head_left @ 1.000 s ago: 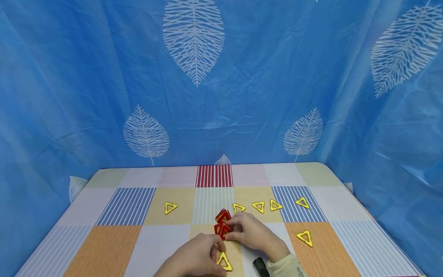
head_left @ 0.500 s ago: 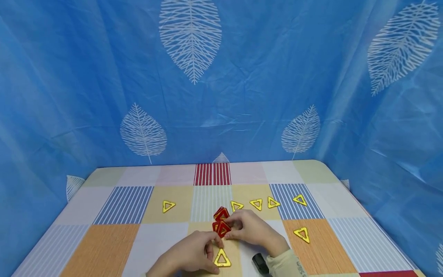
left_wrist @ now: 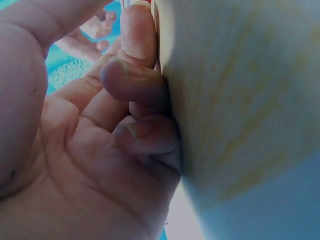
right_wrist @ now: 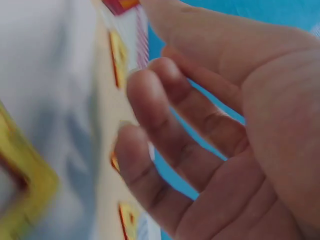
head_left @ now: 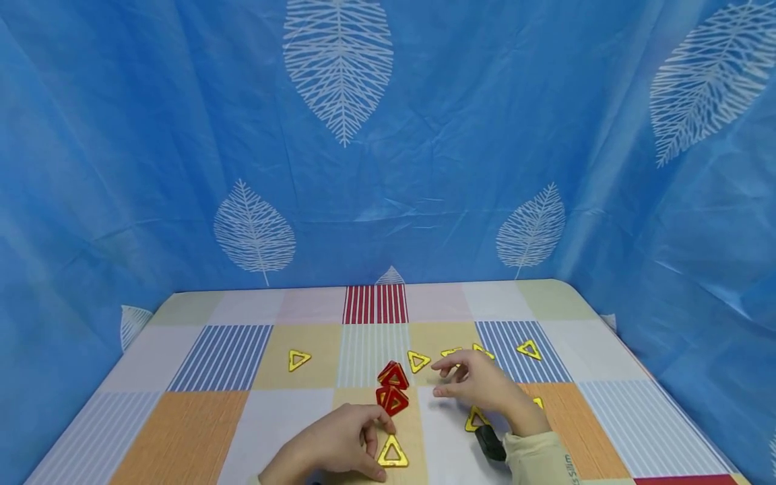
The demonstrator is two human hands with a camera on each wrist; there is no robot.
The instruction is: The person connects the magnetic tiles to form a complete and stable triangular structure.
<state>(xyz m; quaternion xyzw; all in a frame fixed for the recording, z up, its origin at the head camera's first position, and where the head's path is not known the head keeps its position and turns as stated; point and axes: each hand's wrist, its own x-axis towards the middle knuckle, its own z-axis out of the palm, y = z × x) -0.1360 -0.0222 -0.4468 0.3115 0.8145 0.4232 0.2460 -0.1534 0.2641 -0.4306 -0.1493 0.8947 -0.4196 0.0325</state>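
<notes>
In the head view my left hand [head_left: 342, 441] lies low on the table, its index fingertip and thumb at two corners of a yellow triangle tile [head_left: 393, 462]. Just beyond that tile are red triangle tiles, a near group [head_left: 397, 401] and a far group [head_left: 396, 372], close together. My right hand [head_left: 479, 380] hovers to their right, fingers loosely bent and holding nothing. The left wrist view shows my left fingers [left_wrist: 145, 85] curled against the tabletop; the yellow tile is hidden there. In the right wrist view, a gap separates my right fingers [right_wrist: 150, 100] from the tiles.
More yellow triangle tiles are spread about: one at left [head_left: 298, 360], one beyond the red tiles [head_left: 418, 362], one on blue stripes [head_left: 529, 349], one by my right wrist [head_left: 477, 420]. Others are partly hidden by my right hand. Blue curtains [head_left: 448, 168] surround the patchwork-covered table [head_left: 291, 411].
My right hand has left the red tiles and moved right, its fingers now apart from them. My left hand stays at the yellow tile.
</notes>
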